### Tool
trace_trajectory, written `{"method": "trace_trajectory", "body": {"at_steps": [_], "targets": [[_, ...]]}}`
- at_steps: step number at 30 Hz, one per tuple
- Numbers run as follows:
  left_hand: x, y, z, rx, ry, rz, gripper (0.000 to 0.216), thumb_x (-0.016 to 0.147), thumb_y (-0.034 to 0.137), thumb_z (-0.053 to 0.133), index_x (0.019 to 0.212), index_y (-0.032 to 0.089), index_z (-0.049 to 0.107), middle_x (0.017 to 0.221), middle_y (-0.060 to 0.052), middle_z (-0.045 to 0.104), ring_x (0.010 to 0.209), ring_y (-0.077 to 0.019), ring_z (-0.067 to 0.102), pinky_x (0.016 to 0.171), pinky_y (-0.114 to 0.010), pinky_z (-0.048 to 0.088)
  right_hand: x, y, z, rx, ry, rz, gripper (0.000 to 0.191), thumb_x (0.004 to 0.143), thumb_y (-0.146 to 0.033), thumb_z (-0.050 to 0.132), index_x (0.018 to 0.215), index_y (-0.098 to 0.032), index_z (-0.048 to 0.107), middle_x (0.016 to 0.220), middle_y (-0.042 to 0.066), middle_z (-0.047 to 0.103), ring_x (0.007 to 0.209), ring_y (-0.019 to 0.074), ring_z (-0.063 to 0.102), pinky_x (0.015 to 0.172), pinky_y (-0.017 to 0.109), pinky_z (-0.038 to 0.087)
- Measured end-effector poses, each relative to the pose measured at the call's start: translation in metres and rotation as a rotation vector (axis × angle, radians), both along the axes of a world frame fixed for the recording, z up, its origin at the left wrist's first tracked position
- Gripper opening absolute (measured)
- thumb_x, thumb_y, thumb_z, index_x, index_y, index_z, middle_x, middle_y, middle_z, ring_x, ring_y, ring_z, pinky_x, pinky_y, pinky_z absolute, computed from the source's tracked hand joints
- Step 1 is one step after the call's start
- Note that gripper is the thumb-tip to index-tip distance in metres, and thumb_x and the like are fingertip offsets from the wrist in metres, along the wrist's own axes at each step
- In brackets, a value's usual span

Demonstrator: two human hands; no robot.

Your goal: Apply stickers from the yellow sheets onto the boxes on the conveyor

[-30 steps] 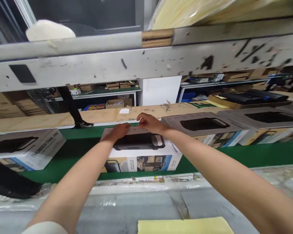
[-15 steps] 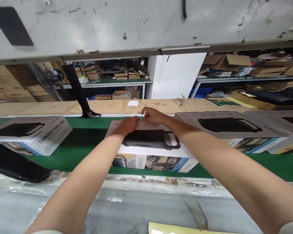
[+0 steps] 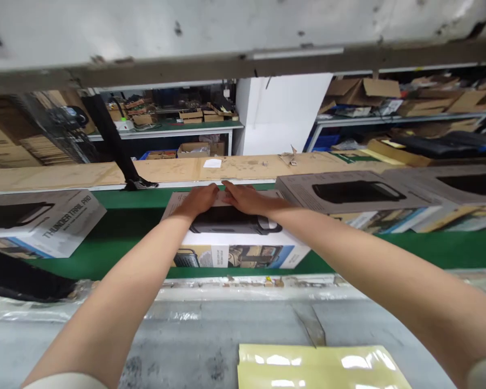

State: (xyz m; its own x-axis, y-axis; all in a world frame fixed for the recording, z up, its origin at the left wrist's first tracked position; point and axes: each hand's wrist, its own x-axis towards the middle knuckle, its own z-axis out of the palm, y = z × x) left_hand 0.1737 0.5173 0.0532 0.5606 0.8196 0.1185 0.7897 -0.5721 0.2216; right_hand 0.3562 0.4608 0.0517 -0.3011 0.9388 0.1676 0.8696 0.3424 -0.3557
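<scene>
- A white printed box (image 3: 235,246) sits at the centre of the view on a green conveyor belt (image 3: 117,246), its top showing a picture of a dark device with a handle, its near side a row of colour photos.
- The left hand (image 3: 197,200) lies palm down on the far top edge of the box, at about 11 o'clock from the box's middle, fingers flat and close together, gripping nothing.
- The right hand (image 3: 245,198) lies flat just beside it at about 12 o'clock on the same edge, fingers stretched out and narrow; the fingertips of the two hands nearly meet.
- Both bare forearms reach in from the 6 o'clock side, across a grey bench (image 3: 210,335) covered in clear film.
- At 9 o'clock from the centre box, well apart, lies a second box (image 3: 44,221) marked "THUNDERTRAIL PRO".
- At 3 o'clock, close by, a third box (image 3: 348,197) lies grey top up; more boxes trail off behind it.
- A yellow glossy sheet (image 3: 319,367) lies at 6 o'clock on the bench.
- Beyond the belt, at 12 o'clock, runs a cardboard-covered ledge (image 3: 178,168); a black post (image 3: 109,140) stands on it at 10 o'clock.
- A worn grey beam (image 3: 227,38) spans the top.
</scene>
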Motion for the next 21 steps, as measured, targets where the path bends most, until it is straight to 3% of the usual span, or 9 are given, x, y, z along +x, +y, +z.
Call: {"method": "trace_trajectory", "body": {"at_steps": [3,5,7,9,13,16,19,21], "targets": [[-0.004,0.000,0.002,-0.017,-0.020,-0.021,0.037,0.108,0.029,0.033,0.138,0.022,0.054,0.135,-0.009,0.067,0.123,-0.0294,0.063,0.104,-0.041,0.046,-0.011,0.013,0.008,-0.108,0.033,-0.052,0.059,0.104,-0.045,0.051,0.151,-0.012,0.039,0.135,0.024,0.064,0.127,0.0424,0.058,0.107,0.062,0.040],[-0.004,0.000,0.005,-0.036,-0.054,-0.039,0.038,0.109,0.032,0.034,0.141,0.023,0.054,0.140,-0.006,0.063,0.129,-0.0264,0.059,0.109,-0.038,0.043,-0.010,0.013,0.010,-0.137,0.063,-0.094,0.061,0.104,-0.049,0.051,0.152,-0.014,0.037,0.142,0.021,0.059,0.137,0.0437,0.047,0.114,0.068,0.027],[-0.001,0.001,0.009,-0.070,-0.056,-0.050,0.039,0.109,0.040,0.038,0.140,0.023,0.057,0.145,-0.003,0.060,0.134,-0.0249,0.054,0.114,-0.037,0.038,-0.002,-0.006,0.006,-0.101,0.070,-0.098,0.060,0.103,-0.049,0.053,0.151,-0.016,0.038,0.150,0.018,0.051,0.146,0.0451,0.034,0.117,0.073,0.013],[0.002,0.003,0.011,-0.080,-0.007,-0.046,0.046,0.108,0.052,0.041,0.139,0.021,0.057,0.141,-0.001,0.062,0.133,-0.0264,0.054,0.115,-0.042,0.035,0.010,-0.054,0.002,-0.024,0.060,-0.040,0.051,0.104,-0.048,0.053,0.144,-0.017,0.049,0.151,0.015,0.048,0.146,0.0454,0.032,0.116,0.074,0.012],[0.006,0.003,0.013,-0.018,0.157,0.014,0.064,0.106,0.066,0.035,0.128,0.011,0.059,0.126,-0.002,0.065,0.125,-0.0285,0.056,0.110,-0.053,0.037,0.035,-0.206,-0.008,0.198,0.122,0.040,0.028,0.106,-0.038,0.051,0.118,-0.018,0.067,0.137,0.013,0.059,0.132,0.0356,0.049,0.113,0.061,0.031],[0.010,-0.009,0.022,0.012,0.247,0.096,0.070,0.107,0.066,0.031,0.113,0.002,0.060,0.126,-0.010,0.063,0.131,-0.0338,0.050,0.110,-0.062,0.033,0.041,-0.304,-0.026,0.105,0.237,0.064,0.024,0.107,-0.031,0.050,0.104,-0.021,0.072,0.103,0.010,0.067,0.102,0.0258,0.061,0.092,0.042,0.049],[0.019,-0.047,0.036,0.123,0.180,0.091,0.049,0.110,0.045,0.041,0.120,-0.001,0.055,0.134,-0.015,0.058,0.138,-0.0347,0.041,0.115,-0.069,0.020,0.030,-0.351,-0.050,-0.036,0.293,0.104,0.026,0.107,-0.030,0.049,0.104,-0.019,0.073,0.094,0.010,0.066,0.089,0.0235,0.061,0.080,0.037,0.051],[0.024,-0.090,0.043,0.199,0.066,0.009,0.035,0.105,0.028,0.050,0.129,0.004,0.053,0.136,-0.013,0.056,0.137,-0.0318,0.042,0.120,-0.062,0.020,0.017,-0.359,-0.061,-0.048,0.275,0.110,0.026,0.107,-0.028,0.050,0.104,-0.017,0.073,0.093,0.011,0.065,0.088,0.0241,0.061,0.078,0.036,0.051]]}}
